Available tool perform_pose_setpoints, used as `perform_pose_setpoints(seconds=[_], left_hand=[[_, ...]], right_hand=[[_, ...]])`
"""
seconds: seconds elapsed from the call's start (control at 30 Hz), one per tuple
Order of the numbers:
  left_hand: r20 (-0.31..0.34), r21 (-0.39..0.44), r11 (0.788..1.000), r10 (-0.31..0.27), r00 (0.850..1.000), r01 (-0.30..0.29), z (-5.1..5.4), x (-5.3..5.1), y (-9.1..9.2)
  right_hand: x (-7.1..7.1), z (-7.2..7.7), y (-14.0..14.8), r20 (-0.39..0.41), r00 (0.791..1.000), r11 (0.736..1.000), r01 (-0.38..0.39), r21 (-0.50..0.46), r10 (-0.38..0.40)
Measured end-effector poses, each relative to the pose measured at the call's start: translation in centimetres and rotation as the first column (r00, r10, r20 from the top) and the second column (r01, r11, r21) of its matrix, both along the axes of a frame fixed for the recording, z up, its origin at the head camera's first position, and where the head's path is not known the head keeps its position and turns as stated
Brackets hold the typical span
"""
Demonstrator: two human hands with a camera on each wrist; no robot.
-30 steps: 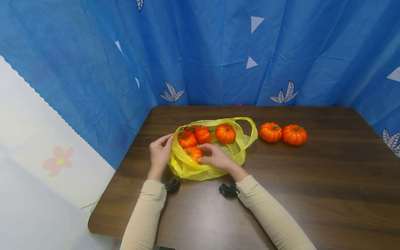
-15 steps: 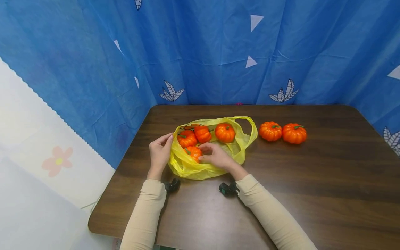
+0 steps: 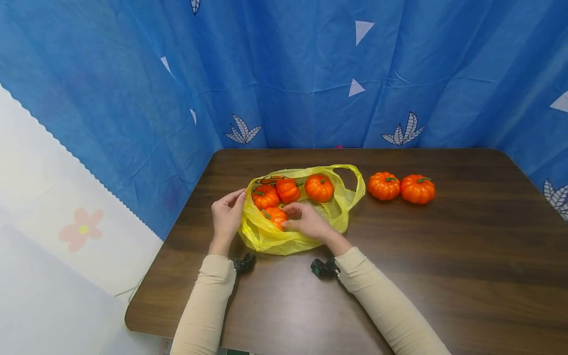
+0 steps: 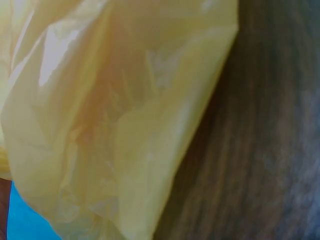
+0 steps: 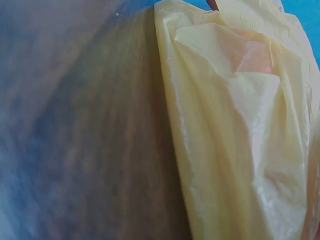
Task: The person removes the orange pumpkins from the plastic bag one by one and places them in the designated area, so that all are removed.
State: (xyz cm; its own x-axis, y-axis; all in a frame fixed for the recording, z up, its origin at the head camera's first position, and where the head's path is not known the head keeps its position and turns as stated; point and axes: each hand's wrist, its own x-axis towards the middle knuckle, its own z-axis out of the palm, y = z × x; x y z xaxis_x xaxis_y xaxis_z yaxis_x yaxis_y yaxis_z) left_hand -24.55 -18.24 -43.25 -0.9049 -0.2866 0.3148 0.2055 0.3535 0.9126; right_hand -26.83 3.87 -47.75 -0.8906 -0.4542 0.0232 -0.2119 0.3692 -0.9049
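Observation:
A yellow plastic bag (image 3: pixel 284 242) lies on the table with its mouth spread. My left hand (image 3: pixel 227 217) pinches the bag's left rim between thumb and fingers. Inside the bag, my right hand (image 3: pixel 309 224) grips the front orange pumpkin (image 3: pixel 275 217) from its right side. Three more orange pumpkins lie in the bag: one at the left (image 3: pixel 265 196), one in the middle (image 3: pixel 288 191) and one at the right (image 3: pixel 319 188). Yellow film of the bag fills much of the left wrist view (image 4: pixel 115 110) and of the right wrist view (image 5: pixel 225 125).
Two orange pumpkins, one (image 3: pixel 383 186) beside the other (image 3: pixel 417 189), stand on the brown table (image 3: pixel 479 256) right of the bag. The bag's loop handle (image 3: pixel 358 185) reaches toward them. A blue curtain (image 3: pixel 301 64) hangs behind the table.

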Motion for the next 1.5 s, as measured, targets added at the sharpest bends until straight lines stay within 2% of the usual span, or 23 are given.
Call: perform_pose_setpoints(seconds=[0.33, 0.4, 0.57, 0.63, 0.8, 0.93, 1.2, 1.5], left_hand=[[-0.015, 0.011, 1.0, -0.015, 1.0, 0.015, -0.01, 0.1, -0.08], [-0.022, 0.013, 1.0, -0.017, 1.0, 0.017, -0.5, -0.2, -0.32], [-0.024, 0.012, 1.0, -0.014, 1.0, 0.014, -0.6, -0.28, -0.35], [-0.02, 0.013, 1.0, -0.013, 1.0, 0.014, -0.11, 0.07, -0.09], [-0.023, 0.009, 1.0, -0.017, 1.0, 0.017, -0.01, 0.19, 0.0], [-0.04, 0.007, 1.0, -0.02, 0.999, 0.02, -0.06, 0.16, -0.02], [-0.048, 0.016, 1.0, -0.019, 0.999, 0.02, -0.04, 0.11, 0.0], [-0.053, 0.017, 0.999, -0.026, 0.998, 0.027, 0.04, 0.15, 0.0]], right_hand=[[0.07, 0.22, 0.23, -0.012, 1.0, 1.0, -0.001, 0.013, 0.001], [-0.01, 0.13, 0.32, -0.018, 1.0, 1.0, 0.0, 0.021, 0.001], [-0.09, 0.04, 0.53, -0.017, 1.0, 0.999, -0.007, 0.035, 0.007], [-0.01, 0.13, 0.58, -0.022, 1.0, 0.999, -0.019, 0.05, 0.02], [0.26, 0.4, 0.63, -0.053, 0.994, 0.991, -0.09, 0.101, 0.096], [0.35, 0.45, 0.61, -0.049, 0.989, 0.986, -0.134, 0.102, 0.139], [0.18, 0.24, 0.6, -0.025, 0.991, 0.988, -0.131, 0.077, 0.133], [0.31, 0.4, 0.66, -0.04, 0.989, 0.986, -0.141, 0.091, 0.145]])
